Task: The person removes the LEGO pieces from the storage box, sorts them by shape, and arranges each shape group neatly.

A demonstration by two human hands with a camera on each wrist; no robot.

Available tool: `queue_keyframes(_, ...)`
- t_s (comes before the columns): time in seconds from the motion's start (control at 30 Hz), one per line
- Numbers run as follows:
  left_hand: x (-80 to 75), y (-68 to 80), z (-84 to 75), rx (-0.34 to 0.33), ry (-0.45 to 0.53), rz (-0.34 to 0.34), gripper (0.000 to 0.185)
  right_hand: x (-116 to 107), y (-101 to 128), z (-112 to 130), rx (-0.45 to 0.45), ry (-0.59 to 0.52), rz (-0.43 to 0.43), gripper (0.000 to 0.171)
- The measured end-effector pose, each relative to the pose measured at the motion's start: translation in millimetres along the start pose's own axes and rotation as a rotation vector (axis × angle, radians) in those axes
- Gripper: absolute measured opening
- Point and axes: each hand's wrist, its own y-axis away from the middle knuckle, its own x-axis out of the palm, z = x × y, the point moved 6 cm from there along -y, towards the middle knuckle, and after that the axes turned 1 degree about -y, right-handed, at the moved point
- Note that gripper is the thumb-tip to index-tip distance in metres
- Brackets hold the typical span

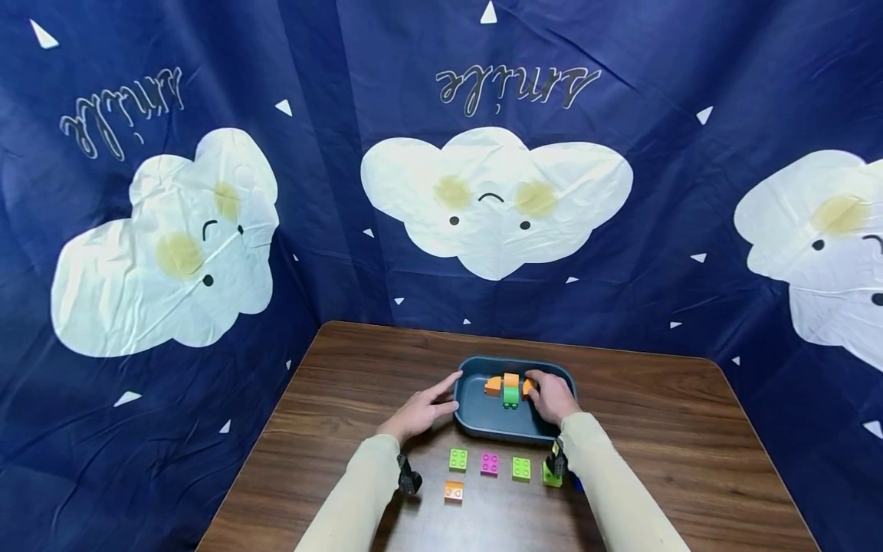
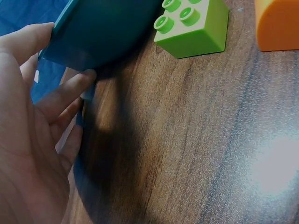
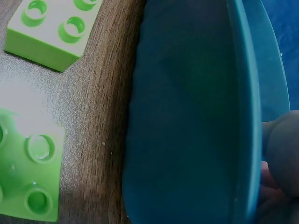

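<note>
A teal tray sits mid-table and holds an orange brick, another orange brick stacked on a green brick, and a third orange brick. My right hand reaches into the tray's right side, its fingers curled round that third orange brick. With straight fingers, my left hand touches the tray's left rim. In the left wrist view my left palm lies beside the tray wall. The right wrist view shows the tray's outer wall and one finger over the rim.
On the table in front of the tray lie a green brick, a magenta brick, two more green bricks and an orange brick. A blue cloud-print cloth hangs round the table's far and side edges.
</note>
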Motion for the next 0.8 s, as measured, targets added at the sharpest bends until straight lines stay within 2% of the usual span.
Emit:
queue_keyframes(0.4,-0.9,-0.5,0.8,0.001,0.022,0.006,0.064,-5.9,2.7,2.1,-0.021,-0.028,0.009,0.026)
queue_keyframes(0.8,0.0,-1.0,0.1,-0.006,0.016,0.012,0.064,-4.8,2.7,-4.1,0.004,-0.048,-0.008,0.023)
